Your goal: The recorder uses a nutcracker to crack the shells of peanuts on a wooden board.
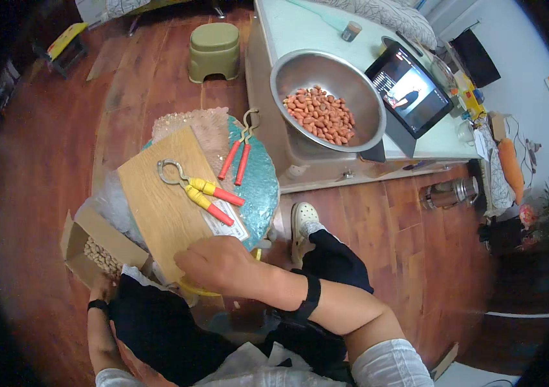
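My left hand (103,282) reaches into a cardboard box (116,237) of unshelled peanuts (99,255) at the left; its fingertips are hidden among them. My right hand (213,263) is closed above the near edge of a wooden board (158,187); whatever it may hold is out of sight. Yellow-and-red-handled pliers (207,193) with a rounded metal jaw lie on the board. Beyond them, a second pair with red handles (239,155) rests on the teal-covered round stool or table (258,200). A yellow rim (198,289) shows below my right hand.
A steel bowl (374,97) of shelled red-skinned peanuts (321,116) sits on the cabinet (268,32) at the upper right, beside a propped tablet (410,90). An olive plastic stool (214,53) stands behind. A metal flask (449,192) is on the wooden floor, right.
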Tool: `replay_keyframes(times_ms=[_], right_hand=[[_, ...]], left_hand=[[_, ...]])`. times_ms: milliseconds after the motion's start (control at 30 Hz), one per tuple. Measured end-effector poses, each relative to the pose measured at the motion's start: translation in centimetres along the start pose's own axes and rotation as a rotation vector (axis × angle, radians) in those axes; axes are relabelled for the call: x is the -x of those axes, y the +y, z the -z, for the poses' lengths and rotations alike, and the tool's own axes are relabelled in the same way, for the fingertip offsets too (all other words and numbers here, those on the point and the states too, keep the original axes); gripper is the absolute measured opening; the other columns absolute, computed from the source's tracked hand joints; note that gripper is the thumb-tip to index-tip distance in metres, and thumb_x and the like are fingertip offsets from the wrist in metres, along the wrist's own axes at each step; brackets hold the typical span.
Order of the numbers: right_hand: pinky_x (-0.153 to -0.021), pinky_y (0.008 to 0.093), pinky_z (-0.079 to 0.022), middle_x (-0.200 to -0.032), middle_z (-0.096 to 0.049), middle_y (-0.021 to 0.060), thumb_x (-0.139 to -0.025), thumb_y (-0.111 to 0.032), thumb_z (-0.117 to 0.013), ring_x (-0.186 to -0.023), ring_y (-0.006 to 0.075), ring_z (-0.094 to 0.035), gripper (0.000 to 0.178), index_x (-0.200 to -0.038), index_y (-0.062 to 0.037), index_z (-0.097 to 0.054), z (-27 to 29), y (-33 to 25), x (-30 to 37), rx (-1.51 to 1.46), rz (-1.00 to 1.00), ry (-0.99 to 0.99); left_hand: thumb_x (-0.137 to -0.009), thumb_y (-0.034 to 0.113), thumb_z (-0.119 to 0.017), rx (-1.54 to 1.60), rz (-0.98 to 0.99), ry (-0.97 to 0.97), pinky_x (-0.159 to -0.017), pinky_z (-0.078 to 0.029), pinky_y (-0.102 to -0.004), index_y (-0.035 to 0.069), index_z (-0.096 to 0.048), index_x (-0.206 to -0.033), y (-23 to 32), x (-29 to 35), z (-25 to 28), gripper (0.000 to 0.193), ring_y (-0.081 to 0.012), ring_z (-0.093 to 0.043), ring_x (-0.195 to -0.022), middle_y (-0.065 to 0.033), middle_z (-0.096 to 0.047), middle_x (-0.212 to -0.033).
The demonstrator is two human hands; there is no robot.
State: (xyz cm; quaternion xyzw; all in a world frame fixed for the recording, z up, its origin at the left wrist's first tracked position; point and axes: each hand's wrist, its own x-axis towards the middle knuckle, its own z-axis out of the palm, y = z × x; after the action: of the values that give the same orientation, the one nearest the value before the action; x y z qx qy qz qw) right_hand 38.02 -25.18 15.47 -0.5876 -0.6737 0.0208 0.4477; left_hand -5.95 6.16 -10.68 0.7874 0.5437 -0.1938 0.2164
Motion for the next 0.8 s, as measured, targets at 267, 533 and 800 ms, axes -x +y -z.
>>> replay_keyframes(times_ms=[267, 533, 800], right_hand=[[-0.05, 0.0367, -0.045, -0.064, -0.051, 0.0067, -0.072, -0.012, -0.063, -0.058, 0.0246, -0.057, 0.015, -0.078, -0.0074, -0.051, 1.4, 0.0, 0.0, 0.087, 0.039, 0.07], [-0.048, 0.0383, -0.044, -0.059, -0.049, 0.0073, -0.076, -0.007, -0.06, -0.054, 0.0243, -0.057, 0.009, -0.074, -0.0068, -0.051, 3.1, -0.5, 0.1, 0.039, 0.065, 0.199], [-0.052, 0.036, -0.048, -0.066, -0.058, 0.0077, -0.08, -0.014, -0.067, -0.06, 0.025, -0.061, 0.014, -0.088, -0.0051, -0.059, 3.4, 0.4, 1.4, 0.071, -0.015, 0.253]], left_hand=[[-0.093, 0.04, -0.055, 0.528, 0.02, 0.179, -0.044, -0.04, -0.0301, 0.004, -0.063, -0.079, -4.8, 6.5, 9.1, 0.039, -0.0143, -0.053, -0.051, -0.0055, -0.058, -0.066], [-0.096, 0.039, -0.05, 0.888, -0.134, 0.167, -0.039, -0.024, -0.0208, 0.013, -0.056, -0.082, 21.5, 22.7, 26.7, 0.03, -0.0033, -0.034, -0.043, 0.0068, -0.041, -0.058], [-0.097, 0.031, -0.052, 1.018, -0.456, -0.063, -0.045, -0.033, -0.0189, 0.007, -0.058, -0.104, 38.1, 24.0, 20.9, 0.025, -0.0033, -0.042, -0.051, 0.0042, -0.05, -0.067]])
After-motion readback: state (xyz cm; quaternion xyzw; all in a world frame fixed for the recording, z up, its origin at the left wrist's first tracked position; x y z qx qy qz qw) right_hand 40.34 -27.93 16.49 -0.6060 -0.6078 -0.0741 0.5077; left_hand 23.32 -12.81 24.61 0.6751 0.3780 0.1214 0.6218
